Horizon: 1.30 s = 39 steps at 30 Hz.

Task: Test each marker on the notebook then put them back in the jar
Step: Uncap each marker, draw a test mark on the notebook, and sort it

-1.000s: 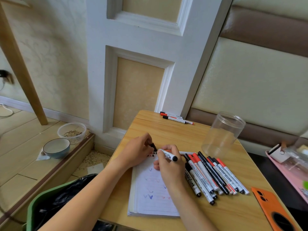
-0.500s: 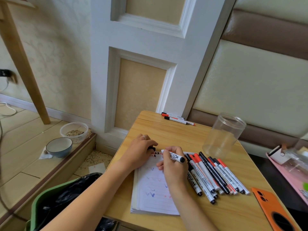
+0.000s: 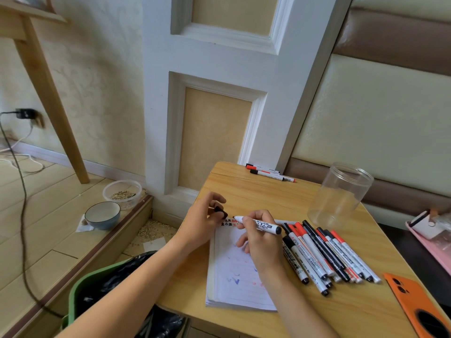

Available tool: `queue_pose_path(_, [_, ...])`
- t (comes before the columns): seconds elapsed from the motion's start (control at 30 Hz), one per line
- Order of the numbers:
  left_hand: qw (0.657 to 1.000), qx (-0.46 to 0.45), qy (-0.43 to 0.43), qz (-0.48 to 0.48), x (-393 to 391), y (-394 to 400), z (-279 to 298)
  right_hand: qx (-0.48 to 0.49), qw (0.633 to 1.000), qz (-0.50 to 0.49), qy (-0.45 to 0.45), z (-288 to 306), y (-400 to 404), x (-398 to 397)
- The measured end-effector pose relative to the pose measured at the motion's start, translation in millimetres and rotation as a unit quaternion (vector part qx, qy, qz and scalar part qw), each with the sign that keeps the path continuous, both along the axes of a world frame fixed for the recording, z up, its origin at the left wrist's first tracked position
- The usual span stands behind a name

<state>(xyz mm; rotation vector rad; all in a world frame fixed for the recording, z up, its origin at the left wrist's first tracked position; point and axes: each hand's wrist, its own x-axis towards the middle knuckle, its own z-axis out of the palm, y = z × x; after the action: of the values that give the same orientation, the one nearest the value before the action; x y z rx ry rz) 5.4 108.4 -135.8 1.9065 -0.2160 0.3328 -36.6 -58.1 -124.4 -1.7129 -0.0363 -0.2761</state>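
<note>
My right hand [image 3: 260,242] grips an uncapped white marker [image 3: 262,224], its tip pointing left over the top of the open notebook [image 3: 234,276]. Blue and red test strokes mark the page. My left hand [image 3: 202,223] pinches the marker's black cap [image 3: 221,212] just left of the tip. A row of several red- and black-capped markers [image 3: 322,254] lies on the table to the right of the notebook. The clear plastic jar [image 3: 339,195] stands upright and looks empty at the back right.
Three more markers [image 3: 268,173] lie at the wooden table's far edge [image 3: 244,189]. An orange phone case [image 3: 417,303] sits at the front right, a pink tray [image 3: 432,245] beyond. A green bin [image 3: 102,289] with a black bag stands left of the table.
The cap has come further off and my hands have drawn slightly apart. The marker now lies more level with its tip bare. The camera view shifted a little.
</note>
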Motion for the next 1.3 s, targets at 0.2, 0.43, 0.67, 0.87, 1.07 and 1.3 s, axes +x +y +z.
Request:
queue_pose_path(0.2, [0.977,-0.186,0.088,-0.060,-2.7,-0.2,0.8,-0.008,0.999,0.029,-0.018,0.5,-0.3,-2.2])
queue_pose_path(0.43, [0.954,-0.197,0.120,-0.191,-6.2,-1.3,1.6,0.010,0.999,0.046,-0.023,1.8,-0.3,-2.2])
queue_pose_path(0.67, [0.960,-0.157,0.083,-0.217,-9.8,2.1,8.6,0.011,0.999,0.045,-0.017,3.2,-1.8,-1.0])
queue_pose_path(0.87, [0.967,-0.169,0.112,-0.156,-5.7,27.7,13.2,0.114,0.993,0.014,-0.013,5.3,-10.8,1.3])
queue_pose_path(1.07, [0.965,-0.173,0.102,-0.170,-15.5,19.8,8.7,-0.076,0.996,0.048,0.001,-5.4,-2.4,3.7])
queue_pose_path(1.3, [0.960,-0.176,0.099,-0.196,-20.8,18.5,5.4,-0.151,0.988,0.032,-0.011,-5.8,0.6,5.0])
